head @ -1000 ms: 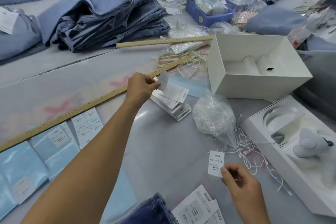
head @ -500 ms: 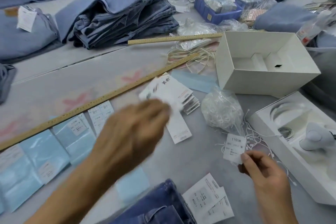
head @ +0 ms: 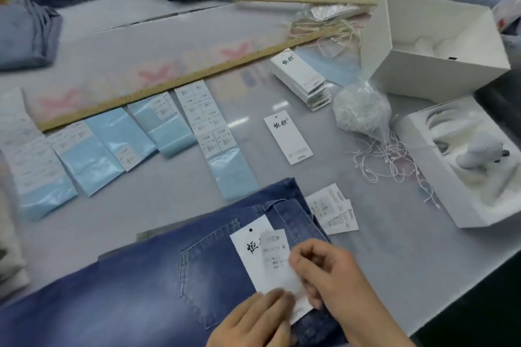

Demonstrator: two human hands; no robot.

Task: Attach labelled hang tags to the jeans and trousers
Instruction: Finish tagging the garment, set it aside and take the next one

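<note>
Your two hands pin a white card hang tag (head: 248,251) and small printed sticker label (head: 275,251) on the dark blue denim jeans (head: 141,290) at six o'clock.

You work on a smooth, pale grey glossy table (head: 141,220). Your left hand (head: 253,321) presses the tag's lower end with straight fingers; your right hand (head: 327,267) pinches the label against the tag with curled fingers. One loose matching hang tag (head: 288,136) lies flat at centre, a fanned stack of tags (head: 301,79) at one o'clock. Two wooden rulers (head: 174,83) lie at eleven and twelve, shiny blue backing strips (head: 112,141) at nine, two white cardboard boxes (head: 423,42) at two and three, a crinkly clear bag of strings (head: 361,113) between.
</note>
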